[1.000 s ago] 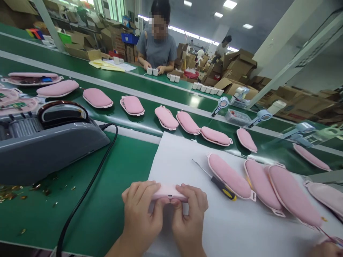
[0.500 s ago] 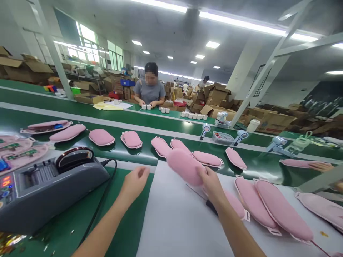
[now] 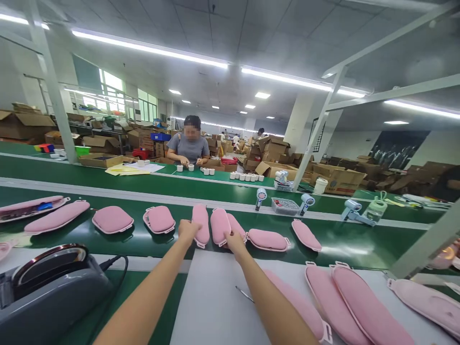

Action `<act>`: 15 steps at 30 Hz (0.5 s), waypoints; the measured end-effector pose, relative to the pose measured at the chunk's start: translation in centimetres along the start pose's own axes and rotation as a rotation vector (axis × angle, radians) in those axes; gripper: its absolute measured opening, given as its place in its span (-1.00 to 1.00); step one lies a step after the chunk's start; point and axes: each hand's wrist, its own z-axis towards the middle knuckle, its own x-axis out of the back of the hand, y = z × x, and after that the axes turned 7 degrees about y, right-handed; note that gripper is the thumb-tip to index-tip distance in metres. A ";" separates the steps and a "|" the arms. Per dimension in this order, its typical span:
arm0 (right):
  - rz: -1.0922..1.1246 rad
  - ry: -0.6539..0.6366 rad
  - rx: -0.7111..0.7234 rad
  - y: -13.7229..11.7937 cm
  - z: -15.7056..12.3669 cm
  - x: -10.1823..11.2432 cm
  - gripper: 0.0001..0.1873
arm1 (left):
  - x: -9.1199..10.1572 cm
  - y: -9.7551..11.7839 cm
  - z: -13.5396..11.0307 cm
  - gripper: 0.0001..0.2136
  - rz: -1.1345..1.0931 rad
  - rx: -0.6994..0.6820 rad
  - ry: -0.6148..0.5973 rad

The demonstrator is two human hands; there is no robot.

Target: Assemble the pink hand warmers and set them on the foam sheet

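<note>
on the desk (image 3: 345, 244) i see left hand (image 3: 186, 232) against left pod (image 3: 202, 223), grip unclear, and, apart from it, right hand (image 3: 235, 243) pinching middle pod (image 3: 219, 225), which overlaps rear pod (image 3: 236, 225) and, slid carelessly, could drag that askew.

- The scene is moderately bright overall, lit from overhead by long tube lights (image 3: 151, 49) and small ceiling panels (image 3: 262, 95), all blown out to white.
- Daylight whitens the windows (image 3: 112, 80) at far left.
- The ceiling (image 3: 280, 28) and the cartons (image 3: 424, 167) at right look dim.
- Glare streaks the glossy green bench (image 3: 359, 232); soft dark patches lie beneath the pink cases (image 3: 112, 219).
- Wide-angle distortion stretches the edges; the background is soft, and mosaic covers a person's (image 3: 190, 148) face.
</note>
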 end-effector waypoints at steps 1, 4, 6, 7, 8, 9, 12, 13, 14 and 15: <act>0.000 -0.014 -0.013 -0.4 -0.3 0.0 -0.65 | 1.2 -0.2 -0.5 -0.66 -0.051 -0.008 -0.017; 0.045 -0.077 -0.040 -2.2 -2.6 0.1 -0.58 | 4.6 -1.0 -3.7 -0.72 -0.227 -0.035 -0.126; 0.117 -0.177 -0.025 -3.4 -5.5 0.4 -0.51 | 6.2 -2.1 -6.8 -0.74 -0.329 -0.049 -0.213; 0.173 -0.248 -0.009 -3.9 -7.3 0.7 -0.47 | 6.9 -2.8 -8.5 -0.72 -0.366 -0.054 -0.253; 0.240 -0.316 0.010 -4.1 -9.3 1.1 -0.42 | 7.5 -3.7 -10.1 -0.69 -0.398 -0.061 -0.296; 0.327 -0.384 0.037 -4.2 -11.3 1.6 -0.34 | 7.9 -4.6 -11.6 -0.67 -0.438 -0.074 -0.343; 0.611 -0.550 0.037 -3.4 -16.8 3.4 -0.06 | 9.0 -7.6 -14.8 -0.58 -0.611 -0.084 -0.559; 0.652 -0.590 0.025 -3.0 -18.2 3.9 -0.02 | 9.1 -8.5 -15.5 -0.54 -0.654 -0.072 -0.631; 0.661 -0.626 0.021 -2.6 -19.4 4.3 -0.01 | 9.2 -9.3 -16.0 -0.49 -0.673 -0.055 -0.686; 0.651 -0.647 0.028 -2.2 -20.3 4.6 -0.03 | 9.1 -10.1 -16.4 -0.46 -0.672 -0.042 -0.723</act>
